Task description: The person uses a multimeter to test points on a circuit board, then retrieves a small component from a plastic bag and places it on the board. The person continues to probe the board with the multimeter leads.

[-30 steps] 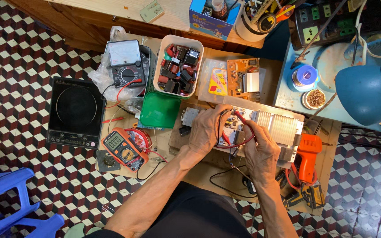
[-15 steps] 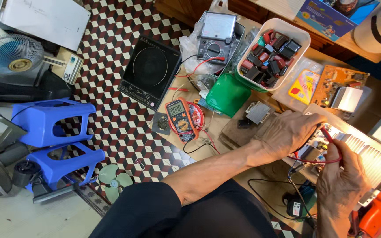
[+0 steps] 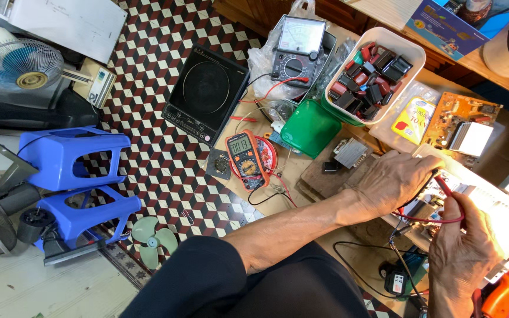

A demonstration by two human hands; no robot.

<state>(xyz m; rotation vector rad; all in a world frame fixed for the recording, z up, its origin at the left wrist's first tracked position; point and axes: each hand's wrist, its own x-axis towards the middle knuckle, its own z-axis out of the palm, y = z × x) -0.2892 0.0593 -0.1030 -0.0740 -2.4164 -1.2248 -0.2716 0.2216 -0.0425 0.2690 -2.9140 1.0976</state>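
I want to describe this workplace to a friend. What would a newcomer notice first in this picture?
Probably the two hands at lower right: the left hand rests on a circuit board, and the right hand holds a red probe lead to it. Next, the orange multimeter in the middle and the white tub of red and black parts above it.

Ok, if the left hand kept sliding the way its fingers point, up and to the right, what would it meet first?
Probably the orange circuit board with its silver heat sink, just beyond the left hand fingertips. Depth is unclear, so the hand might pass over the board's near edge.
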